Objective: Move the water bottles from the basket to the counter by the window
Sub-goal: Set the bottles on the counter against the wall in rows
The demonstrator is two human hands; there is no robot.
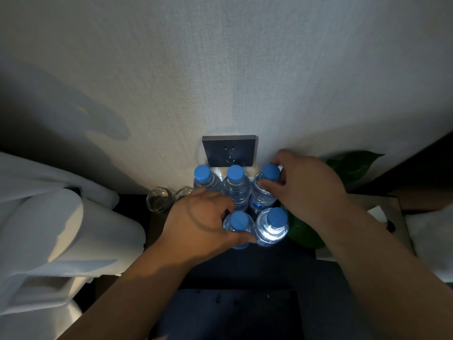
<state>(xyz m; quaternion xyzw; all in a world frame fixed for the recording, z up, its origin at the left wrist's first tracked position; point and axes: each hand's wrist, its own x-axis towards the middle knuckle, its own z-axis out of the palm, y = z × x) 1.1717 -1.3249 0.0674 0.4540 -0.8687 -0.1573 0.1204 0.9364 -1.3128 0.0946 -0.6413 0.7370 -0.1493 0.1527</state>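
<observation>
Several clear water bottles with blue caps stand upright on a dark counter against the wall. In the back row are a left bottle, a middle bottle and a right bottle. The front row holds a left bottle and a right bottle. My left hand curls its fingers and thumb around the front left bottle's shoulder. My right hand grips the back right bottle just below its cap. No basket is in view.
A dark wall socket sits on the wall just behind the bottles. Two empty glasses stand left of them. White towels or fabric fill the left side. Green leaves lie to the right, and white paper beyond.
</observation>
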